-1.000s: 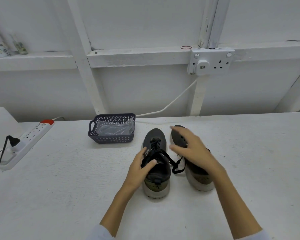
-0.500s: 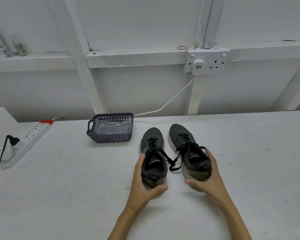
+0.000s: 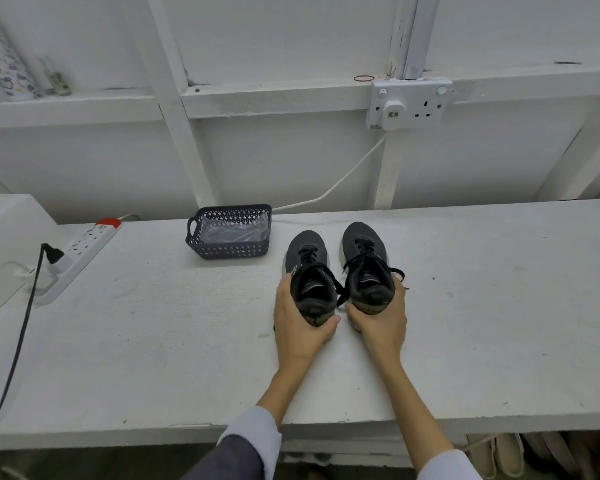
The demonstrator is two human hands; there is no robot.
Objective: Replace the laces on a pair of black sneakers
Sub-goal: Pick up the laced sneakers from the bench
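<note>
Now | L hand (image 3: pixel 300 327) holds L sneaker (image 3: pixel 307 256) heel | R hand (image 3: pixel 383 323) holds R sneaker (image 3: pixel 362 242) heel

Left hand (image 3: pixel 300 318), right hand (image 3: pixel 383 318) cupping sneakers' (image 3: pixel 364 258) heels.

Single view, head-worn and wide-angle. The camera sits above the near edge of the bench (image 3: pixel 153 341) and faces forward and down toward the far wall (image 3: pixel 291 36). Range is close. Both forearms enter from the bottom of the frame. The left hand (image 3: pixel 300 323) grips the left sneaker (image 3: pixel 307 268) and the right hand (image 3: pixel 381 323) grips the right sneaker (image 3: pixel 364 258), just right of centre. Coverage reaches the power strip (image 3: pixel 77 254) at left and the wall socket (image 3: pixel 409 103) at far right.
</note>
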